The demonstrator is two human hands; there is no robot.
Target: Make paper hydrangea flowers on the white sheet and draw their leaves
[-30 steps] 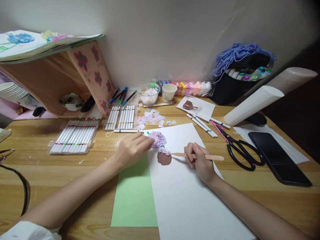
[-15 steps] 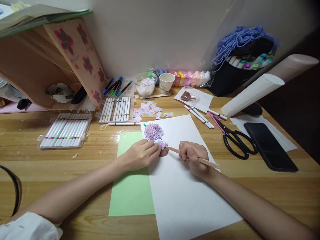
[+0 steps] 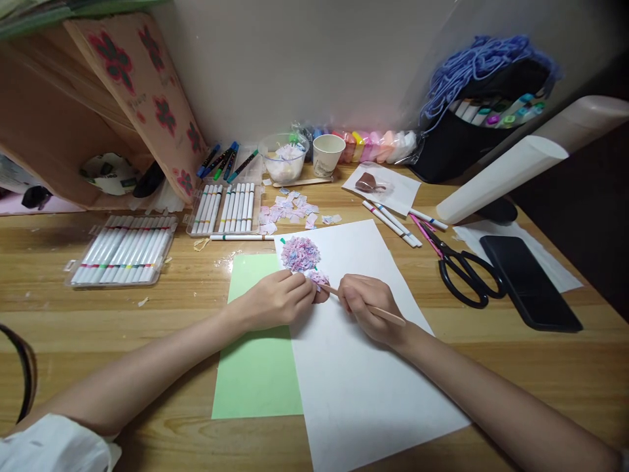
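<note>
My right hand point(image 3: 369, 305) grips a flat wooden craft stick point(image 3: 386, 316). The stick's tip touches the small cluster of pink and lilac paper scraps point(image 3: 318, 278), which sits on a brown patch point(image 3: 322, 297) on the white sheet point(image 3: 363, 393). My left hand point(image 3: 280, 298) has its fingers pinched together at the left side of this cluster; what they hold is hidden. Just above lies a fuller round cluster of crumpled scraps point(image 3: 301, 254) on the same sheet. A green sheet point(image 3: 258, 380) lies partly underneath the white one.
Loose paper scraps point(image 3: 289, 208) lie behind the sheet, near a plastic bowl point(image 3: 282, 160) and a paper cup point(image 3: 328, 154). Marker cases point(image 3: 122, 252) stand at left. Black-handled scissors point(image 3: 466, 272), a phone point(image 3: 531, 282) and a brown-smeared paper point(image 3: 381, 187) lie at right.
My right hand has moved slightly left, bringing the stick's tip further into the small cluster. My left hand stays at the cluster. The whole view has shifted a little.
</note>
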